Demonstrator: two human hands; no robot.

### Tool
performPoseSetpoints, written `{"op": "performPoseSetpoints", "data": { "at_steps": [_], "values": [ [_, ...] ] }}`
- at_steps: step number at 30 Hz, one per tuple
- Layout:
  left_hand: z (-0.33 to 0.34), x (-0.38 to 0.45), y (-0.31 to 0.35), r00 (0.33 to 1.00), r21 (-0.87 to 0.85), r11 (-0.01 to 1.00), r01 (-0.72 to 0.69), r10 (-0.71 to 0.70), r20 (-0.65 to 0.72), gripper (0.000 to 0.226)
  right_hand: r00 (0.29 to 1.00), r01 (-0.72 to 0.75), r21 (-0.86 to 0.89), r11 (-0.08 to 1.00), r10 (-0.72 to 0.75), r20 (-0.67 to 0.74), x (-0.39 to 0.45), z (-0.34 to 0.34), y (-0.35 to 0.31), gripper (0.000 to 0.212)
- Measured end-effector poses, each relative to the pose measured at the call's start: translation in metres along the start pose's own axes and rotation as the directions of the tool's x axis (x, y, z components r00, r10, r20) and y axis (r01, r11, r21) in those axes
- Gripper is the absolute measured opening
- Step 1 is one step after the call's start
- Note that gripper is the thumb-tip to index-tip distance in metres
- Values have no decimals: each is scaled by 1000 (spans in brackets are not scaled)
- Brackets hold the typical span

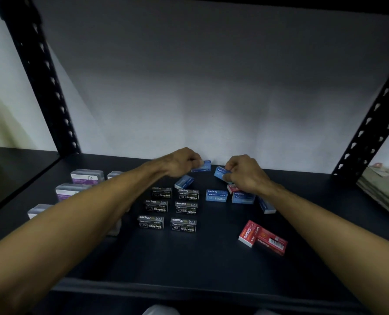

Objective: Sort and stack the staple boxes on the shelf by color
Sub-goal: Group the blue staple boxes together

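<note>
At the back of the shelf [211, 258], each hand pinches a blue box, left hand [182, 163] on one [203, 166], right hand [243, 176] on another [220, 172]; I'd square both onto the flat blues [216, 195], clear of the black rows [184, 208].

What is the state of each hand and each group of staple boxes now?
Left hand: grips a blue cardboard staple box.
Right hand: grips another blue staple box.
Six black cardboard staple boxes: flat, in two columns.
Two red cardboard staple boxes: flat, touching, unsorted.
</note>
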State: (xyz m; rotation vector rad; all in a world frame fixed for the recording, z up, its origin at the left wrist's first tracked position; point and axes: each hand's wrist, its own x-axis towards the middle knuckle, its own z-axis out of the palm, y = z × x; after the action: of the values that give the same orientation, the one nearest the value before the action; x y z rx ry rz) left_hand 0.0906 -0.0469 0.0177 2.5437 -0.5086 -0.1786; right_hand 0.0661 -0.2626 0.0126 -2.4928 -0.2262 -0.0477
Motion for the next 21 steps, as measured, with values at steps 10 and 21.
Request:
{"op": "performPoseSetpoints", "data": {
  "at_steps": [10, 21],
  "values": [
    [-6, -38, 45, 995, -174, 984, -27, 43, 93, 20, 999, 26, -7, 1000, -26, 36, -51, -46, 5, 16],
    [26, -57, 79, 981, -26, 999, -34, 38, 191, 23, 988, 0, -101, 995, 16, 153, -87, -47, 23, 14]
  ]
}}
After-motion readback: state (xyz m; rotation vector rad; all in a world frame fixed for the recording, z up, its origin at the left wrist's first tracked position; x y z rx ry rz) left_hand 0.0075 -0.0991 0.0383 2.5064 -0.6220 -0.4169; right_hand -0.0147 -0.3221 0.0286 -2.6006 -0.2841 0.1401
